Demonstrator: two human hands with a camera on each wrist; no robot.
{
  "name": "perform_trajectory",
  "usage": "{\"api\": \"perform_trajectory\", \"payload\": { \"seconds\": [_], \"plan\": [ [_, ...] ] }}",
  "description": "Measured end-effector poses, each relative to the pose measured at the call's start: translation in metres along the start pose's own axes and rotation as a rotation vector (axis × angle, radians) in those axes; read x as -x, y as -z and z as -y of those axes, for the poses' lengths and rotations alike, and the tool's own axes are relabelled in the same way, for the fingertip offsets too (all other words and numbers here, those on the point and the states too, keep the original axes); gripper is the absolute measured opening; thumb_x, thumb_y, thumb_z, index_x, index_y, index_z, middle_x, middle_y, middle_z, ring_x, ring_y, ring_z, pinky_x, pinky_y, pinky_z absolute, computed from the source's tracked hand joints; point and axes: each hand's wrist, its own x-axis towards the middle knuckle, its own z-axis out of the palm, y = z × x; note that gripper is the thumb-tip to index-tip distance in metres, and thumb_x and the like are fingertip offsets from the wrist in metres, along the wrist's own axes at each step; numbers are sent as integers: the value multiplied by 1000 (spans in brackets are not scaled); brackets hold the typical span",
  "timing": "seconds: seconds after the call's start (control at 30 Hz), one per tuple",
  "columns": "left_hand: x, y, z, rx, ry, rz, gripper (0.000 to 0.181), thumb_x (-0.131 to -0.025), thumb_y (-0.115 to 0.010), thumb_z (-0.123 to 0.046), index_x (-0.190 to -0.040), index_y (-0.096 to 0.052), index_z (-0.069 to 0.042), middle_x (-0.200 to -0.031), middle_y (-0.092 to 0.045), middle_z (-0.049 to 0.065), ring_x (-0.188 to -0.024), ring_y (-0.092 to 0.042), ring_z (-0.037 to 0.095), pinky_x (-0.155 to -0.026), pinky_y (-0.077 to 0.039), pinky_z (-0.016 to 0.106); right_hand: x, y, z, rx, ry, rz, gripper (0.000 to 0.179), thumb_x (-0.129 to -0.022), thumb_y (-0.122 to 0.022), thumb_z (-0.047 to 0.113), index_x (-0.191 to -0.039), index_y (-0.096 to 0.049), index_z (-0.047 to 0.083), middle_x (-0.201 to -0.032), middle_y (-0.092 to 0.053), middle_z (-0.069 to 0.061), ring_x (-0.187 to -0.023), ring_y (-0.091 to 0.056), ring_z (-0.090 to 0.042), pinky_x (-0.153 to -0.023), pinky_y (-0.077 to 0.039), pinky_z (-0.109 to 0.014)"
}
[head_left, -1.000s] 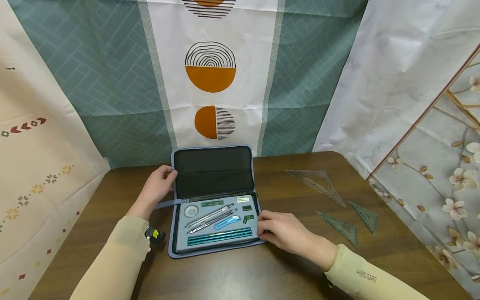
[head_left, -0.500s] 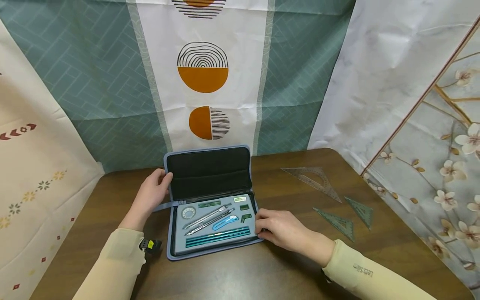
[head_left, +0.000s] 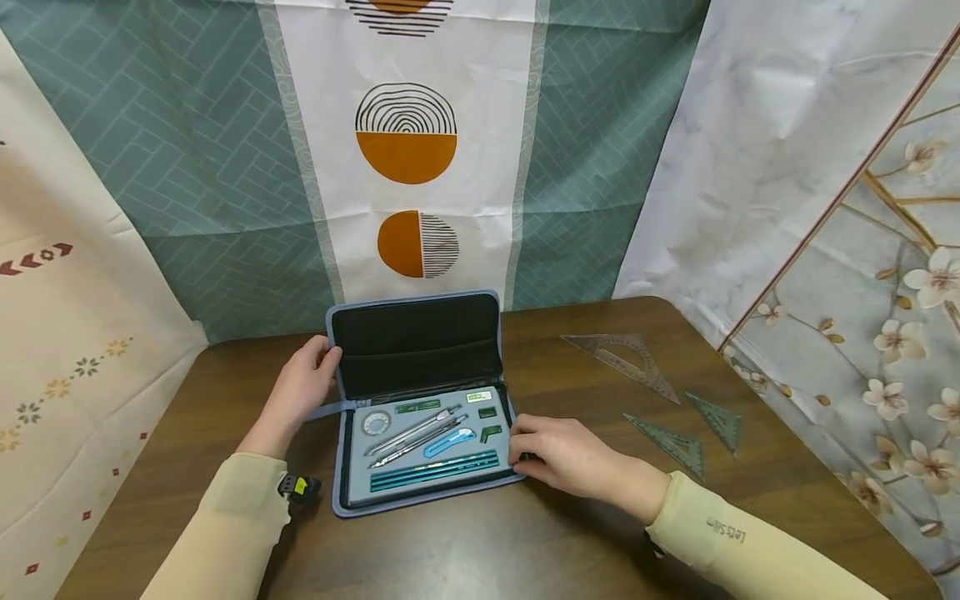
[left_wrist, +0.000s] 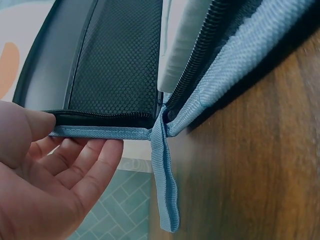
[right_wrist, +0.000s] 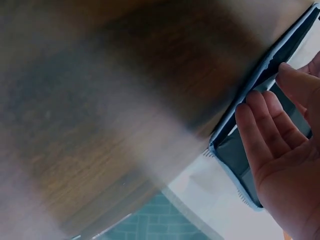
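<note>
A blue-edged zip case (head_left: 420, 502) lies unfolded on the table, its black lid (head_left: 416, 346) raised at the back. Its grey insert (head_left: 401, 463) carries dark teal pencils (head_left: 435, 473), a light-blue cutter knife (head_left: 450, 442), silver compasses (head_left: 414, 433), a white eraser (head_left: 478, 397) and a pale round ring (head_left: 376, 423). My left hand (head_left: 303, 377) grips the lid's left edge, thumb inside and fingers behind, beside the blue strap (left_wrist: 165, 185). At the right edge of the case my right hand (head_left: 558, 454) holds on with bent fingers, its fingertips (right_wrist: 245, 112) right at the rim.
To the right lie a clear set square (head_left: 633, 360) with a protractor cut-out and two green set squares, one nearer (head_left: 671, 446) and one farther right (head_left: 720, 423). Patterned cloths (head_left: 585, 167) hang behind the brown wooden table (head_left: 450, 558).
The head view has shifted slightly, so everything sits a little farther left in it. Both hands stay at the case, which keeps its place beside the set squares.
</note>
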Motion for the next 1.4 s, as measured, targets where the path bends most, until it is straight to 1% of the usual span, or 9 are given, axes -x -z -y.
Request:
{"api": "perform_trajectory", "payload": {
  "seconds": [0.17,0.3,0.4,0.53,0.67,0.87,1.03,1.2,1.4],
  "plan": [
    [-1,0,0,5,-11,9,31,-122,-43,-29,-127,-57,-2,-116,-64,23,-107,-70,43,-86,-55,53,1,2,-4,-18,-2,15,11,-100,-86,19,-107,-79,21,-112,-67,8,-92,-66,-10,-82,-58,-23],
    [1,2,1,-1,-20,9,28,-122,-43,-27,-124,-56,-2,-111,-62,22,-107,-71,44,-86,-56,53,3,5,-11,-68,-51,27,14,-104,-82,24,-117,-79,20,-115,-69,9,-94,-67,-10,-84,-58,-26],
    [-1,1,0,1,-26,12,28,-121,-43,-27,-122,-56,-3,-113,-63,21,-106,-70,43,-86,-56,52,7,11,-21,-49,-128,-11,14,-105,-80,26,-118,-80,20,-111,-70,9,-89,-67,-10,-78,-57,-27],
    [-1,1,-1,6,-21,16,28,-121,-43,-28,-123,-56,-3,-113,-63,22,-107,-71,43,-90,-57,55,12,22,-41,76,-244,-105,17,-103,-82,28,-117,-80,18,-104,-72,8,-84,-67,-10,-73,-58,-33],
    [-3,1,-2,7,-13,18,28,-121,-43,-27,-125,-56,-3,-120,-64,24,-109,-71,45,-94,-57,61,18,37,-68,146,-408,-139,26,-101,-84,29,-120,-80,12,-104,-77,3,-88,-73,-15,-74,-61,-42],
    [-2,0,2,6,1,17,28,-121,-44,-28,-126,-57,-4,-126,-65,26,-108,-71,44,-91,-57,59,29,58,-110,154,-608,-80,36,-104,-80,29,-129,-76,3,-111,-81,-9,-95,-78,-29,-75,-64,-50],
    [3,0,7,10,8,15,29,-121,-44,-28,-127,-58,-4,-127,-66,26,-107,-72,43,-90,-57,58,37,67,-137,182,-697,-34,40,-106,-78,30,-133,-74,0,-116,-81,-15,-98,-78,-34,-75,-63,-55],
    [5,1,9,16,6,16,28,-121,-45,-27,-128,-58,-4,-128,-67,26,-106,-72,41,-94,-57,60,43,75,-159,206,-774,32,44,-107,-75,31,-135,-71,-3,-118,-79,-19,-97,-77,-36,-73,-63,-55],
    [-1,2,9,21,-27,2,26,-121,-46,-26,-125,-58,-3,-122,-68,23,-102,-71,40,-91,-56,56,48,82,-178,214,-888,83,50,-108,-73,31,-142,-67,-5,-132,-73,-28,-110,-72,-47,-82,-60,-64]
  ]
}}
